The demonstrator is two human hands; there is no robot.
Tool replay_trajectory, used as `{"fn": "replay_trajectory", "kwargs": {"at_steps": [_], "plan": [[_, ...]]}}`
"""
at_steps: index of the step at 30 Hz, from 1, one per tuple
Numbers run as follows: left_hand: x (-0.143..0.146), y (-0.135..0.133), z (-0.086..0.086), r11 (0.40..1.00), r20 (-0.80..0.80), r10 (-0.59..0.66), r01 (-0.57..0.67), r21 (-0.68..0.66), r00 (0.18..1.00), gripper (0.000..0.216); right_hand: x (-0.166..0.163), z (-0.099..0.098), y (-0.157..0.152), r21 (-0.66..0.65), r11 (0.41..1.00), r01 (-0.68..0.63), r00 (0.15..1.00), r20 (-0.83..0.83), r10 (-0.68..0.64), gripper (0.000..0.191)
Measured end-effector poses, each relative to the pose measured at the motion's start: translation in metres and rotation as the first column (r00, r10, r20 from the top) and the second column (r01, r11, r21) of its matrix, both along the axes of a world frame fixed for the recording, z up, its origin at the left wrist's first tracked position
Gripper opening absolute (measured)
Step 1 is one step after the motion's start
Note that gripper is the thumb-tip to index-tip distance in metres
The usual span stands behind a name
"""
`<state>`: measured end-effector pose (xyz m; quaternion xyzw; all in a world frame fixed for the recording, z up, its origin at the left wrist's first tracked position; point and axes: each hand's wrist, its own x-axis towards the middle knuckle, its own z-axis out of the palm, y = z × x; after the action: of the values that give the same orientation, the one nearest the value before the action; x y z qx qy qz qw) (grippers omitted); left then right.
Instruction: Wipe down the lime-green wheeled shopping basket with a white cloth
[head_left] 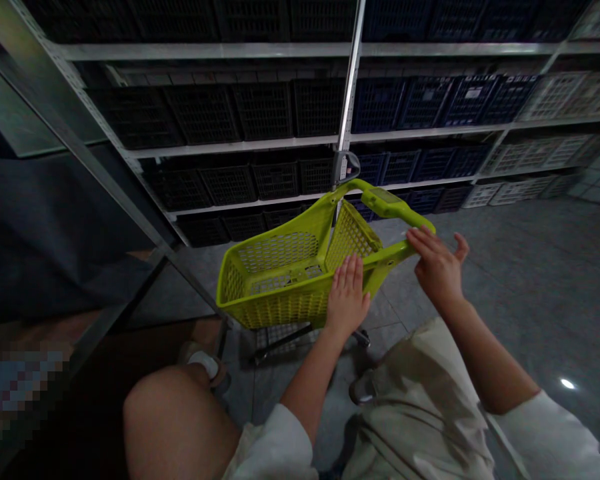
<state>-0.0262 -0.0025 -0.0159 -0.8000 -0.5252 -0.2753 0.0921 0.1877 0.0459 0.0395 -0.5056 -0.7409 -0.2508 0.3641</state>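
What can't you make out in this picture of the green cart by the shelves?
Head view, all of it:
- Crates on the shelves: contents lost in dim light and mesh walls.
- Green cart: wheels mostly hidden under its basket and behind the left hand.
- Right hand: palm side hidden by its own back.
- Lower left patch: pixelated.
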Motion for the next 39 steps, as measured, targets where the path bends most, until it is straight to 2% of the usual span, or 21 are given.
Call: {"fn": "replay_trajectory", "kwargs": {"at_steps": [2,5,9,12,14,17,20,22,25,29,32,35,39], "plan": [[0.001,0.001,-0.001,1.0,0.006,-0.006,0.006,-0.003,1.0,0.083,0.009,0.003,0.007,0.012,0.996,0.091,0.99,-0.111,-0.089,0.059],[0.002,0.001,-0.001,1.0,0.025,-0.003,0.004,-0.007,1.0,0.083,-0.012,-0.005,0.001,0.015,0.994,0.109,0.982,-0.157,-0.106,0.063],[0.002,0.002,-0.001,1.0,0.031,0.0,0.0,-0.009,1.0,0.082,-0.07,-0.028,-0.028,-0.041,0.996,-0.08,0.997,0.013,0.081,0.067],[0.0,0.002,-0.002,1.0,0.019,0.006,-0.006,-0.004,1.0,0.08,-0.09,-0.036,-0.042,-0.089,0.982,-0.169,0.982,0.07,0.175,0.068],[-0.001,0.001,-0.001,1.0,0.016,0.004,-0.004,0.0,1.0,0.08,-0.082,-0.033,-0.042,-0.088,0.978,-0.191,0.976,0.093,0.199,0.068],[-0.002,0.0,-0.001,1.0,0.018,-0.002,0.002,0.004,1.0,0.081,-0.049,-0.023,-0.029,-0.06,0.985,-0.16,0.981,0.105,0.165,0.068],[-0.002,0.0,-0.001,1.0,0.006,-0.008,0.008,0.006,1.0,0.082,-0.012,-0.012,-0.01,0.015,1.0,-0.026,0.999,-0.029,0.027,0.067],[-0.001,0.0,-0.001,1.0,0.004,-0.012,0.012,0.005,1.0,0.083,-0.001,-0.008,-0.002,0.036,0.998,0.055,0.989,-0.139,-0.049,0.069],[0.001,0.001,-0.002,1.0,0.019,-0.003,0.003,0.0,1.0,0.084,-0.016,-0.014,-0.004,0.025,0.998,0.065,0.983,-0.175,-0.059,0.074],[0.002,0.002,-0.001,1.0,-0.001,0.019,-0.019,-0.009,1.0,0.083,-0.064,-0.034,-0.027,-0.04,0.995,-0.09,0.996,-0.02,0.089,0.074],[0.0,0.001,0.0,1.0,-0.016,0.019,-0.019,-0.011,1.0,0.082,-0.077,-0.04,-0.037,-0.084,0.981,-0.173,0.981,0.074,0.179,0.072],[-0.003,-0.001,0.0,1.0,-0.018,0.007,-0.007,-0.002,1.0,0.082,-0.056,-0.034,-0.031,-0.064,0.98,-0.187,0.974,0.121,0.193,0.072],[-0.003,-0.002,0.0,1.0,-0.008,-0.002,0.002,0.006,1.0,0.083,-0.007,-0.016,-0.008,0.04,0.997,-0.06,0.998,0.017,0.059,0.068]]}}
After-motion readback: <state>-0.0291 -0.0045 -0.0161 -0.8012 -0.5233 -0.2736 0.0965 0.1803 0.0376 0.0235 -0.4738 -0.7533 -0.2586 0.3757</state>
